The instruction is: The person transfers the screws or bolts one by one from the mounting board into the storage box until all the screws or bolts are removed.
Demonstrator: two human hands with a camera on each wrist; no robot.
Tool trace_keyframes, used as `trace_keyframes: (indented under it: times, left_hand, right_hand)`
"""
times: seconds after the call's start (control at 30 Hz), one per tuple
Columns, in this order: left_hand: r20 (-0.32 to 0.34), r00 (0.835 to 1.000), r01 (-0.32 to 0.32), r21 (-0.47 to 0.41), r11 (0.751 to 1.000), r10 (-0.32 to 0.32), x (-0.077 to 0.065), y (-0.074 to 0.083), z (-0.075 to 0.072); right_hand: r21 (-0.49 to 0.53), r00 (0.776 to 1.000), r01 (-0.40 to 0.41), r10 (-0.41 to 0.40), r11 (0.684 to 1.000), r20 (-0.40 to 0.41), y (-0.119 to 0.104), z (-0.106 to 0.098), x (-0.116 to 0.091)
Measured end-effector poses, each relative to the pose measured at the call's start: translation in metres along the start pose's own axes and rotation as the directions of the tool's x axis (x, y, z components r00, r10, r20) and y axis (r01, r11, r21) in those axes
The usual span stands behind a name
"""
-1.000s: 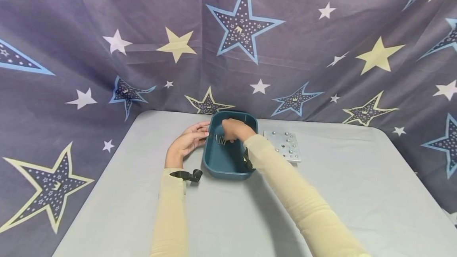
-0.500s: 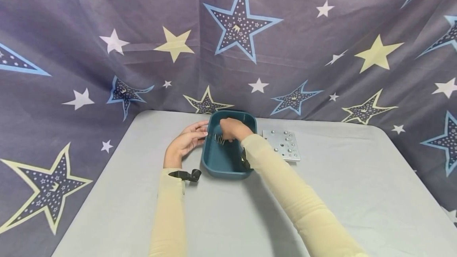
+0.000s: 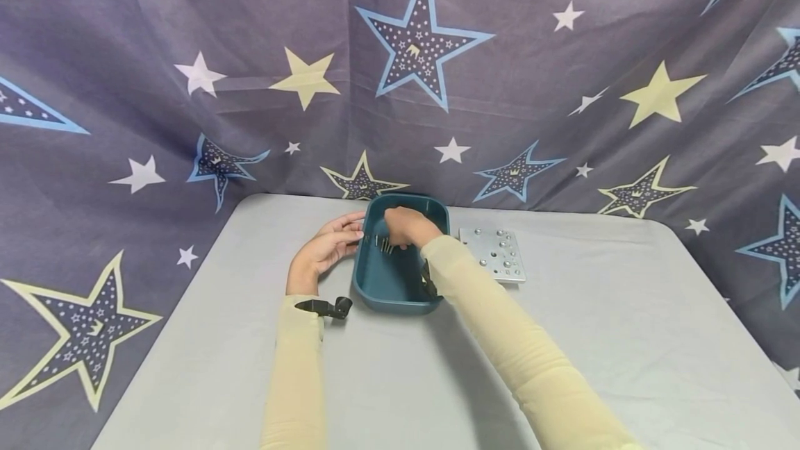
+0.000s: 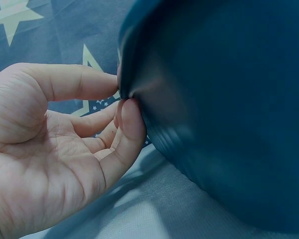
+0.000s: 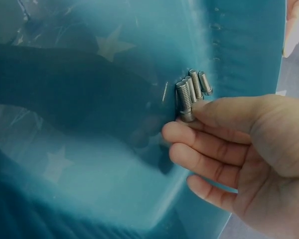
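The dark teal plastic bin [image 3: 392,282] stands at the back middle of the table. My left hand [image 3: 327,245] is at its left side; in the left wrist view, thumb and fingers hold its edge [image 4: 162,129]. Inside the bin, my right hand [image 3: 409,228] reaches down to a small row of metal screws [image 5: 192,85]. In the right wrist view, its thumb and index finger pinch the head end of the nearest screw [image 5: 183,97]. The other fingers are curled beneath, and the thumb partly hides the row.
A silver metal plate [image 3: 487,245] with several bolt heads and holes lies just right of the bin, partly behind the right sleeve [image 3: 500,325]. A grey cloth covers the table [image 3: 387,380]. Behind it hangs a star-patterned curtain [image 3: 531,110].
The view has shifted slightly. Both hands stay at the bin in nearly the same pose, and the bin and plate have not visibly moved.
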State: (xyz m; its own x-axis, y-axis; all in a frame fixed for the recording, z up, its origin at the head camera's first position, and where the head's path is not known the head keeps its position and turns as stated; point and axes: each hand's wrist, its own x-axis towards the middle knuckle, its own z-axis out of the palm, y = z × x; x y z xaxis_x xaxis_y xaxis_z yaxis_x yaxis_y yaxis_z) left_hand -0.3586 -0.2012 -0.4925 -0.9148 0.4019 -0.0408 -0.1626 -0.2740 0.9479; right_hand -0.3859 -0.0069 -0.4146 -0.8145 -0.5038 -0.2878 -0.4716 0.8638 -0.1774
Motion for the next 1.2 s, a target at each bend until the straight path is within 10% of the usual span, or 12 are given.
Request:
trace_keyframes:
  times: [1.2]
  left_hand:
    - [0.010,1.000,-0.001,0.006,1.000,0.001,-0.0014,0.0014,-0.0005]
  right_hand:
    - [-0.006,0.999,-0.031,0.031,0.999,-0.004,-0.0035,0.0007,-0.0007]
